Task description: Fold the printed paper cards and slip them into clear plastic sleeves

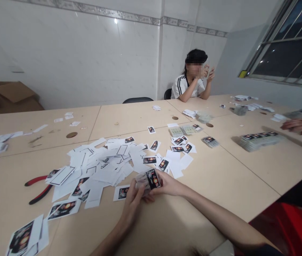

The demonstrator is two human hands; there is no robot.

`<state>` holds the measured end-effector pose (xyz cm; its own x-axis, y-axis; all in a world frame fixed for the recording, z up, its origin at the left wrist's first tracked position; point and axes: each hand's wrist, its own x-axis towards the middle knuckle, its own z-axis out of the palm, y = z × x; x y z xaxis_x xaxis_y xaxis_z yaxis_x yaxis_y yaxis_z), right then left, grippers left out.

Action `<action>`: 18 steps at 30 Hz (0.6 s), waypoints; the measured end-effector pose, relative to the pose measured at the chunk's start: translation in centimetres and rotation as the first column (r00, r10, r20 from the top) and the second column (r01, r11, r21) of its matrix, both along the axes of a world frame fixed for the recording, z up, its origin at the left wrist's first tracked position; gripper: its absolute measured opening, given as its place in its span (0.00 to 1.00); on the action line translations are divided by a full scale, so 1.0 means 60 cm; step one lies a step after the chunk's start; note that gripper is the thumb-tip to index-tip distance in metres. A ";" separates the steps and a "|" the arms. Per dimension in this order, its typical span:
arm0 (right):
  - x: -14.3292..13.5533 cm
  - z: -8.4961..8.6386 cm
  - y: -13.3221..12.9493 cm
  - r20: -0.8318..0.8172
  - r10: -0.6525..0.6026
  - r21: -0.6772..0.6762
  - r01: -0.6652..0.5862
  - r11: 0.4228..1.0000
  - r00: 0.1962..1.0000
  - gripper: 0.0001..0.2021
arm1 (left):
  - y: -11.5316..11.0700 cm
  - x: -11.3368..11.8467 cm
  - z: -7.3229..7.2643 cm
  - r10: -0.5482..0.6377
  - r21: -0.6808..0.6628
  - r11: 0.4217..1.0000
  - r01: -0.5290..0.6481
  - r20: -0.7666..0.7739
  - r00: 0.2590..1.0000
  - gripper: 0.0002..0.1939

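Between both hands, just above the table, is a clear plastic pack (153, 179) with a black printed card showing orange and white marks. My left hand (134, 196) grips its left side, thumb across the front. From the right, my right hand (167, 184) wraps round the other edge; some of its fingers are hidden behind the pack. Beyond the hands lies a loose heap of white paper cards (105, 167), several with the same black print face up. One printed card (121, 192) lies on the table beside my left hand.
Red-and-black-handled pliers (40, 193) lie partly under the paper heap. Stacked packs (259, 139) stand at the right, near another person's hand (300, 125). Across the table (236, 177) sits a person (191, 80) with raised hands. A cardboard box (9, 94) is at far left.
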<state>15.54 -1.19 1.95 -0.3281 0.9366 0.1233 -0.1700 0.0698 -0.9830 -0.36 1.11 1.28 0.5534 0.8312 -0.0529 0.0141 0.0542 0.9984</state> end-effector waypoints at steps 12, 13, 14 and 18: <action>0.032 -0.035 0.036 -0.117 -0.523 0.009 0.527 0.850 0.844 0.13 | 0.005 0.005 -0.013 -0.051 0.023 0.999 0.049 0.077 0.996 0.25; 0.028 -0.034 0.033 -0.105 -0.510 0.008 0.513 0.858 0.854 0.13 | 0.005 0.005 -0.014 -0.052 0.014 0.999 0.051 0.067 0.996 0.25; 0.023 -0.032 0.029 -0.084 -0.493 0.009 0.495 0.869 0.866 0.13 | 0.005 0.006 -0.015 -0.064 0.017 0.998 0.064 0.042 0.997 0.25; 0.002 -0.021 0.015 0.127 -0.434 0.153 0.415 0.897 0.892 0.13 | 0.007 0.008 -0.014 -0.058 0.101 0.993 0.064 -0.055 0.997 0.17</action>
